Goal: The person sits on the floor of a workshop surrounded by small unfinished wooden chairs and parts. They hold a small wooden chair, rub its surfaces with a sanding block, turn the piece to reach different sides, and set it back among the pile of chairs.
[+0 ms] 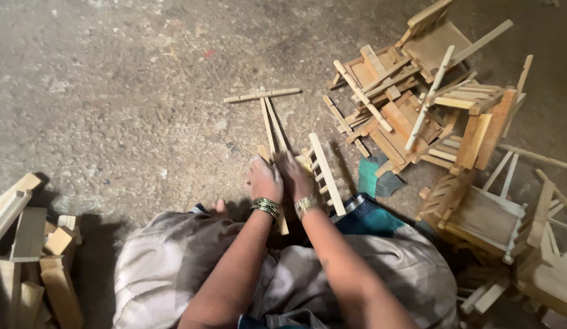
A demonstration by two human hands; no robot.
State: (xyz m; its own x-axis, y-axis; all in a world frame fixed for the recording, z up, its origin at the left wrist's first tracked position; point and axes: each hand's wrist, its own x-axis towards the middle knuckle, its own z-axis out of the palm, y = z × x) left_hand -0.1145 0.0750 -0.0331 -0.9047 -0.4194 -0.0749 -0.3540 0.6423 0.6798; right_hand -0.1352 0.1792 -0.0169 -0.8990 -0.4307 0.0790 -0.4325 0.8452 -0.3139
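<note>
Pale wooden slat frame (320,170), ladder-like, apparently unfinished, lies under left hand (263,180) and right hand (294,178), fingers pressing it.

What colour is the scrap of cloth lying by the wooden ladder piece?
Teal green, the cloth scrap, seen in the head view.

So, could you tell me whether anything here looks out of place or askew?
The small wooden frames at upper right lie in a tumbled heap, tilted and overlapping rather than stacked. Both hands, left hand and right hand, press on the slatted piece; nothing looks broken.
</note>
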